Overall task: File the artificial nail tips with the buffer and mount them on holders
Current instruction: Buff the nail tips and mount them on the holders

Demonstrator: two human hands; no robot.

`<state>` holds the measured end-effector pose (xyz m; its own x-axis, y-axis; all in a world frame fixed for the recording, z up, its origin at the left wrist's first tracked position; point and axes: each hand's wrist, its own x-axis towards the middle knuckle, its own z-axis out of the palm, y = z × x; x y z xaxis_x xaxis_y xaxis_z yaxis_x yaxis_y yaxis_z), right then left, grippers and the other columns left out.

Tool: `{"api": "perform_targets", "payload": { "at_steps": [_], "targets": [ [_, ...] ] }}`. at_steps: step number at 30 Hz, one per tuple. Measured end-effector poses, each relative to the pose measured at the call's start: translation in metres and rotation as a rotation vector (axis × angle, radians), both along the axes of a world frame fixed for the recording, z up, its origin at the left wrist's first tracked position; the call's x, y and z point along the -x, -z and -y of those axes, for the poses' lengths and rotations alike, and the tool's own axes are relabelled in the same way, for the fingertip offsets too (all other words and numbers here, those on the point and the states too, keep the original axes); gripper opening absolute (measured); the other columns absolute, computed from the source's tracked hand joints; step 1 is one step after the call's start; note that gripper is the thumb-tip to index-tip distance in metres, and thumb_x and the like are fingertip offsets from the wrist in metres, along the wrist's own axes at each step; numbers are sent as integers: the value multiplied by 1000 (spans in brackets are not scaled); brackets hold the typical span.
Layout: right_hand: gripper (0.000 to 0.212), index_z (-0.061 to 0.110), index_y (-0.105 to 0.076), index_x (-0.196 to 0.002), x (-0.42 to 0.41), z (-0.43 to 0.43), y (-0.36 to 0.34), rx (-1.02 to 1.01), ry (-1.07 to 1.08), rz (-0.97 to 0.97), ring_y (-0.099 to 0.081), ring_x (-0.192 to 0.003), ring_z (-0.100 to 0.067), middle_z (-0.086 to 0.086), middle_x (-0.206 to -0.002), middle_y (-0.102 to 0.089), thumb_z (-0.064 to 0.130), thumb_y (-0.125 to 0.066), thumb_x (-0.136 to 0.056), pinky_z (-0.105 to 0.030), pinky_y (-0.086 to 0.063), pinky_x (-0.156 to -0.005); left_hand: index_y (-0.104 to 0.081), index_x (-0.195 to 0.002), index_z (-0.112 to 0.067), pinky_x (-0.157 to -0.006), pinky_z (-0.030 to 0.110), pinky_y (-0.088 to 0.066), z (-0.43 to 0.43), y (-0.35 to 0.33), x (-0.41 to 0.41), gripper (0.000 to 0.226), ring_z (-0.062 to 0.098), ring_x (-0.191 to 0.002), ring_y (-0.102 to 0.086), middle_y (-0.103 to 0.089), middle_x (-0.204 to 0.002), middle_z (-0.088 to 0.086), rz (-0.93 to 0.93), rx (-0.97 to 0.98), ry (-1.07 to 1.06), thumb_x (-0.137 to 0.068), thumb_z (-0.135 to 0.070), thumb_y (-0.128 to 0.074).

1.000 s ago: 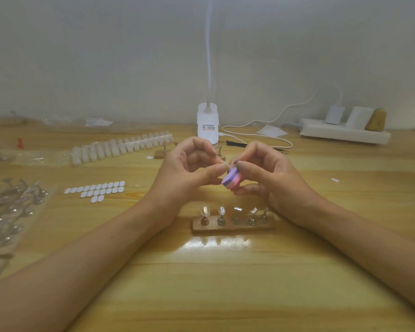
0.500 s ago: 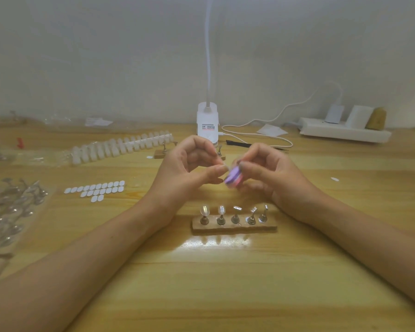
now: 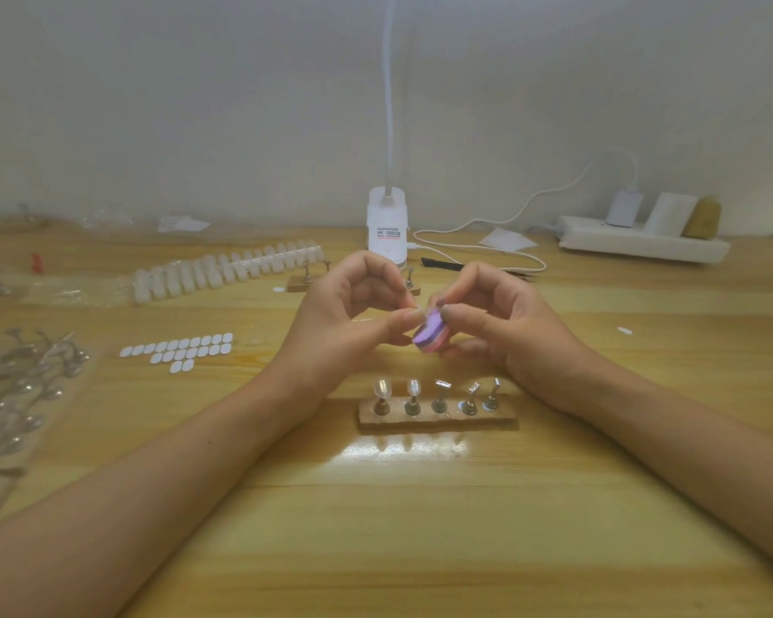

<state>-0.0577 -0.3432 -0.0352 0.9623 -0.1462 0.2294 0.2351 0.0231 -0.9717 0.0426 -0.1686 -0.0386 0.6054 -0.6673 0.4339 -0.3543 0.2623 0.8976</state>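
Note:
My right hand [image 3: 505,323] grips a small purple and pink buffer block [image 3: 430,335] between thumb and fingers. My left hand [image 3: 344,323] pinches a small clear nail tip [image 3: 413,311] against the buffer's upper edge; the tip is mostly hidden by my fingertips. Both hands hover above a wooden holder base [image 3: 438,422] near the table's middle. Several metal holders stand in it; the two on the left carry nail tips [image 3: 381,388], the others show bare heads.
A long strip of nail tips [image 3: 224,270] lies at the back left, white adhesive tabs [image 3: 179,347] lie left of my hands, and bagged metal holders [image 3: 14,385] sit at the far left. A lamp base [image 3: 387,227], cable and power strip [image 3: 643,243] line the back.
The buffer in my right hand has shifted slightly down and back against the tip, a small rubbing motion. My left hand has stayed nearly still.

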Motion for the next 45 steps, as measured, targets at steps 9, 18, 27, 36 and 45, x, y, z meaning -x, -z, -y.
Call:
{"api": "perform_targets", "payload": {
  "at_steps": [9,18,27,36,45],
  "targets": [
    [19,10,-60,-88,0,-3,0,8,34,0,-71,-78,-21,-7,-88,-72,21,-74,-81,-26,-58,-68,-56,-91,-13,-70,29,-57,0,0,-1,27,17,-81,-67,-69,-81,5,42,-2,-19,-80,2,-76],
    [17,8,-60,-88,-1,1,-1,-82,123,-12,-70,-72,-15,-6,-81,-73,19,-70,-79,-23,-58,-66,-56,-89,-19,-70,33,-58,-1,-2,-2,30,18,-82,-69,-70,-80,0,140,-32,-86,-80,-1,-78],
    [16,8,-61,-87,-2,3,-1,-66,128,-43,-69,-74,-18,-10,-83,-72,17,-70,-78,-27,-59,-69,-57,-89,-19,-70,38,-60,-2,-3,-2,30,19,-83,-70,-70,-81,0,165,-54,-100,-79,-1,-78],
    [17,12,-63,-80,-3,3,-2,-61,118,-43,-65,-65,-13,-6,-77,-71,22,-74,-72,-22,-54,-61,-56,-89,-18,-75,49,-60,-2,-1,2,29,20,-86,-70,-71,-82,1,184,-91,-91,-79,-3,-79],
    [13,14,-67,-83,-1,-1,0,72,39,-64,-69,-74,-22,-10,-83,-72,21,-78,-78,-31,-61,-69,-56,-89,-17,-76,53,-58,-2,-2,2,29,19,-85,-70,-70,-81,0,184,-97,-107,-79,-3,-79]
  ]
}}
